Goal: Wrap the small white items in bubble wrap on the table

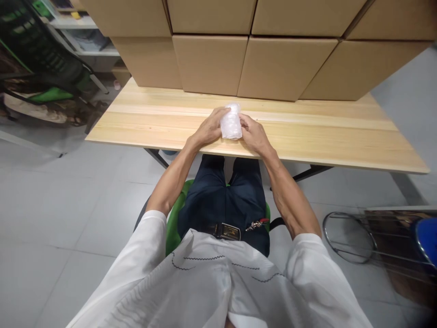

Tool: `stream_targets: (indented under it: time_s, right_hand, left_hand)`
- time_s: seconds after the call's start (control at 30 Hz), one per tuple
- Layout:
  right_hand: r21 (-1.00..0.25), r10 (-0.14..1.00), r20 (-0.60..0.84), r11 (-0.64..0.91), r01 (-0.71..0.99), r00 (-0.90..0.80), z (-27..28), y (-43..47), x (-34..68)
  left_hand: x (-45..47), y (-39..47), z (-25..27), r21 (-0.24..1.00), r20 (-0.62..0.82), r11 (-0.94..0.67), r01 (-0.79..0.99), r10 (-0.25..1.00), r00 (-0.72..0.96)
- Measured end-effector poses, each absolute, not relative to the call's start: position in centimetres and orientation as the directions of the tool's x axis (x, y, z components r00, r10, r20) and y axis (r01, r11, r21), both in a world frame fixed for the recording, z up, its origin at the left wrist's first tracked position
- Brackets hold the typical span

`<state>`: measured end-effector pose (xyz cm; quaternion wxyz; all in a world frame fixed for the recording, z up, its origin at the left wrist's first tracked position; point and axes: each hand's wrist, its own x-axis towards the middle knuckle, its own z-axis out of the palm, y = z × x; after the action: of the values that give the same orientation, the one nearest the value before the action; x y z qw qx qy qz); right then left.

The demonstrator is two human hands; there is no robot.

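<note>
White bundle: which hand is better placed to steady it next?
Probably the left hand: it overlaps the white bundle at its upper left, while the right hand seems to meet only the right edge.

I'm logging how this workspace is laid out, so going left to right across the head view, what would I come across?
Black-and-green chair, left hand, translucent white bundle, right hand, round metal ring, blue object at the right edge.
</note>
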<state>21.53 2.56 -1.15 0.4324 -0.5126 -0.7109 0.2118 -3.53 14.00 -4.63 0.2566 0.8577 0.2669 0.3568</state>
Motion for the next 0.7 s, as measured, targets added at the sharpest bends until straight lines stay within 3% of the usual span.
stream_targets:
  time_s: [0.27, 0.47, 0.7]
  right_hand:
    - [-0.792, 0.938, 0.347, 0.288, 0.539, 0.01, -0.7, 1.3, 21.4]
    - [-0.678, 0.888, 0.452, 0.276, 0.681, 0.089, -2.8, 2.0, 23.2]
    - [-0.554, 0.875, 0.45, 0.428, 0.714, -0.175, -3.2, 3.7, 24.1]
  left_hand:
    - [-2.9, 9.3, -1.0, 0.607, 0.461, -0.74, 0.289, 0.624, 0.631]
    - [-2.9, 9.2, -1.5, 0.597, 0.437, -0.743, 0.303, 0.618, 0.654]
    - [-3.0, 9.5, -1.8, 0.571, 0.4, -0.746, 0.343, 0.617, 0.678]
